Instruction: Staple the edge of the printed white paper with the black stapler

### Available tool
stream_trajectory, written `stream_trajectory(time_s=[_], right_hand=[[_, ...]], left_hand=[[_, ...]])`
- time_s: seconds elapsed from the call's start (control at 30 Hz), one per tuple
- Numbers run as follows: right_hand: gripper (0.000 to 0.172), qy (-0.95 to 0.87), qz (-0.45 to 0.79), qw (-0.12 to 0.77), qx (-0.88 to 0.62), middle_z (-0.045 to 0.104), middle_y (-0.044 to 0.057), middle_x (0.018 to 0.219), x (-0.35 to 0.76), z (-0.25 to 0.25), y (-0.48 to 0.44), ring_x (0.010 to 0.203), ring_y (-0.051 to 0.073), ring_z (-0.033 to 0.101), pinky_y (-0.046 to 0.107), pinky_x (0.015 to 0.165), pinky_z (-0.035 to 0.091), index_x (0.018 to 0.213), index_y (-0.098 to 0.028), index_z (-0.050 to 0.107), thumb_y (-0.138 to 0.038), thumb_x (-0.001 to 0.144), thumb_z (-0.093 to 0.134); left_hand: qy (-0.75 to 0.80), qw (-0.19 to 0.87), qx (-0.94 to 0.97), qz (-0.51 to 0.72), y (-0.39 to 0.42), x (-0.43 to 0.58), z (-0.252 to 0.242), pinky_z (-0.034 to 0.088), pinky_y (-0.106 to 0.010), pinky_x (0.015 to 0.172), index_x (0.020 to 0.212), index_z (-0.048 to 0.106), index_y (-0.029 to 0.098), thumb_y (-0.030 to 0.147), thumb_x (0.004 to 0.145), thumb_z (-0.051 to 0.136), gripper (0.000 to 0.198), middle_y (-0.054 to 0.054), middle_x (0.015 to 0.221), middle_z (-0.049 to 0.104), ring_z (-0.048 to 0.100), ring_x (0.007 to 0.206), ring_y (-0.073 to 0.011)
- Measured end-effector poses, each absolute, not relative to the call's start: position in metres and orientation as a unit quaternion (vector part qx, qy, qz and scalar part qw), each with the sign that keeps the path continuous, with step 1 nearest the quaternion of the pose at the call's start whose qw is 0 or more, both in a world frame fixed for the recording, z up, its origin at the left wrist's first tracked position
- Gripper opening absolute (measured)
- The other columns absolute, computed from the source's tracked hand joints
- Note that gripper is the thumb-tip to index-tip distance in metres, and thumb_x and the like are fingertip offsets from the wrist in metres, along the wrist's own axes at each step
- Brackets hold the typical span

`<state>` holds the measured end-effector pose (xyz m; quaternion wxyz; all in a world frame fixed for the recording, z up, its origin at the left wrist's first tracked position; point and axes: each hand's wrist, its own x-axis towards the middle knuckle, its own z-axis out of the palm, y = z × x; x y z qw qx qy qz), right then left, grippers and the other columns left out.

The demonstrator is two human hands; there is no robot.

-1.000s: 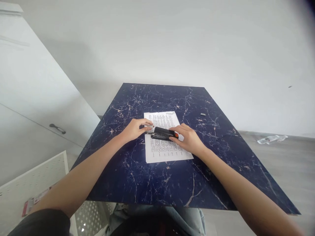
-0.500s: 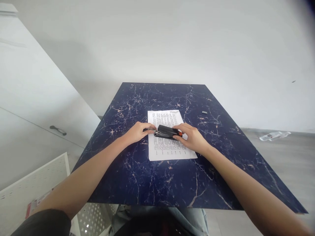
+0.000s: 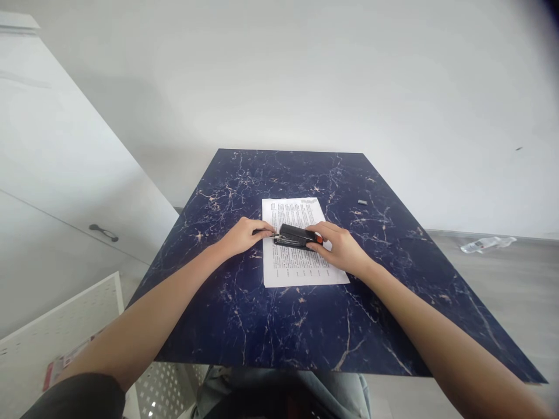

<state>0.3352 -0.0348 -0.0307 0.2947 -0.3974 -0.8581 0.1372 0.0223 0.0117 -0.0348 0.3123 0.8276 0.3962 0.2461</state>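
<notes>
A black stapler (image 3: pixel 293 236) with an orange-red spot at its right end lies across a stack of printed paper (image 3: pixel 301 274). My right hand (image 3: pixel 338 243) grips the stapler's right end, thumb on the near side and fingers on the far side. At the other end, my left hand (image 3: pixel 247 234) is closed in a pinch at the thin metal part that sticks out of the stapler. The fingertips hide exactly what they pinch there. Between the black upper body and the base, a gap shows at the left end.
The dark blue marbled table (image 3: pixel 301 326) carries a small grey block (image 3: pixel 362 202), perhaps a strip of staples, to the right beyond the paper. A white cabinet (image 3: pixel 65 157) stands left, above a white perforated basket (image 3: pixel 166 390). Clear plastic packaging (image 3: pixel 487 244) lies on the floor at right.
The left fingertips have shifted very slightly left at the stapler's end. The right hand keeps its grip, and the whole view has tilted a little.
</notes>
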Motion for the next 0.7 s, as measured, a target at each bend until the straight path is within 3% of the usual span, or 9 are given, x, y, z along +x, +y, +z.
stream_trajectory(time_s=[0.2,0.4,0.7], right_hand=[[0.027,-0.858,0.136,0.294,-0.398,0.071,0.007,0.104,0.3345,-0.0301,-0.0348,0.091,0.024,0.066,0.044,0.085,0.055,0.125,-0.024,0.065,-0.033,0.1,0.062],[0.027,-0.858,0.136,0.294,-0.399,0.071,0.008,0.106,0.3349,-0.031,-0.035,0.092,0.024,0.066,0.043,0.084,0.055,0.125,-0.023,0.065,-0.033,0.1,0.062],[0.026,-0.86,0.139,0.283,-0.401,0.07,0.008,0.105,0.3351,-0.0291,-0.0346,0.091,0.024,0.065,0.041,0.084,0.053,0.125,-0.022,0.063,-0.032,0.101,0.061]], left_hand=[[0.396,0.292,0.826,0.276,0.0087,0.0248,-0.0323,0.056,-0.037,0.079,0.107,0.08,0.029,0.036,0.098,0.062,0.022,-0.005,0.106,0.081,0.075,0.085,-0.0208],[0.407,0.3,0.766,0.396,0.0077,0.0274,-0.034,0.06,-0.039,0.093,0.104,0.079,0.026,0.035,0.096,0.066,0.018,-0.005,0.103,0.081,0.077,0.095,-0.0207],[0.387,0.288,0.817,0.317,0.005,0.0268,-0.031,0.059,-0.038,0.1,0.109,0.077,0.025,0.031,0.092,0.074,0.019,-0.003,0.11,0.08,0.076,0.103,-0.0191]])
